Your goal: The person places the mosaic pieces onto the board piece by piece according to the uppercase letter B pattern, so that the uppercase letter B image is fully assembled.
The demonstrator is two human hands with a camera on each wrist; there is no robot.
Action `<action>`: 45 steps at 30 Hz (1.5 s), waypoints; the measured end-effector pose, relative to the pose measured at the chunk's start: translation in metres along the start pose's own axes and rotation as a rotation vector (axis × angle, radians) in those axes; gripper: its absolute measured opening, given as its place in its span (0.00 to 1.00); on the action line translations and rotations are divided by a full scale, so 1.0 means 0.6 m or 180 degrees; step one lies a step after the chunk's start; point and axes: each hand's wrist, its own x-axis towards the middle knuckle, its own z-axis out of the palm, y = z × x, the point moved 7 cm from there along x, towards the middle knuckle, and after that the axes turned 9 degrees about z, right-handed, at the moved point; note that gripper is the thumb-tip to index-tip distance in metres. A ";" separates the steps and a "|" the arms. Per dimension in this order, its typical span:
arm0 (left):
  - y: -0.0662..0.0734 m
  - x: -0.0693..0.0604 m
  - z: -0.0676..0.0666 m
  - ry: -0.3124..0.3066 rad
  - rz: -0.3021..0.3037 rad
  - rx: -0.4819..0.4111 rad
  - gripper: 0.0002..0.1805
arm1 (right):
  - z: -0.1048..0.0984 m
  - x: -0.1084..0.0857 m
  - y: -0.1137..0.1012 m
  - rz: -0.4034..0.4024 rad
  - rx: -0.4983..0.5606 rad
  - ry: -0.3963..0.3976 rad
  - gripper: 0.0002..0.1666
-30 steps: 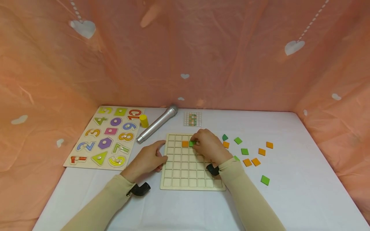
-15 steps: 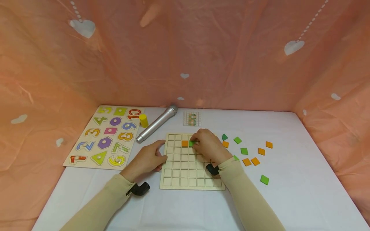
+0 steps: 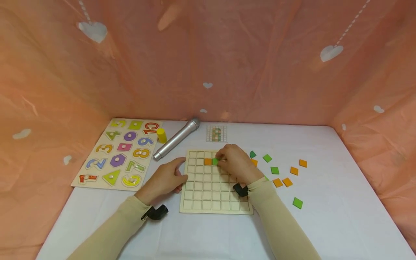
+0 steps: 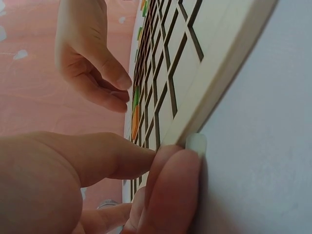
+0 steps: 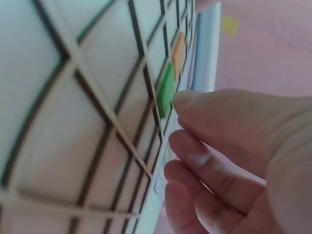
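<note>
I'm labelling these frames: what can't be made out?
Head view: some cells of the pale wooden grid board, covered by the right hand.
Head view: pattern details on the white printed grid card, too small.
Head view: most of a flat green tile, behind the beige right sleeve.
Right wrist view: rest of the board, cut by left edge.

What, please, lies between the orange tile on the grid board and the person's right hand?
In the head view, a green tile lies between the orange tile on the grid board and the right hand.
</note>
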 end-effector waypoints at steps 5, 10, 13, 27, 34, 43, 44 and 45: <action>0.001 0.004 0.004 -0.0022 -0.0004 -0.0060 0.41 | -0.027 -0.018 0.028 0.0088 0.0227 0.0007 0.14; -0.002 0.000 0.005 -0.0023 -0.0037 -0.0016 0.41 | -0.054 -0.055 0.069 0.0279 0.0307 0.0064 0.14; -0.002 -0.002 0.000 0.0015 -0.0019 0.0024 0.40 | -0.069 -0.077 0.092 0.0352 0.0256 0.0110 0.14; 0.001 -0.001 -0.001 -0.0005 -0.0028 -0.0025 0.41 | -0.074 -0.152 0.165 0.0692 0.0143 0.0124 0.10; 0.001 -0.001 -0.003 0.0025 -0.0010 -0.0051 0.40 | -0.065 -0.132 0.171 0.0668 0.0078 0.0180 0.11; 0.002 -0.001 0.000 0.0046 0.0010 -0.0163 0.40 | -0.054 -0.111 0.168 0.0623 0.0025 0.0155 0.13; 0.002 -0.001 0.000 0.0052 0.0005 -0.0159 0.40 | -0.054 -0.110 0.167 0.0621 0.0017 0.0154 0.12; 0.003 -0.002 -0.001 0.0060 0.0003 -0.0155 0.40 | -0.054 -0.109 0.166 0.0615 0.0014 0.0151 0.12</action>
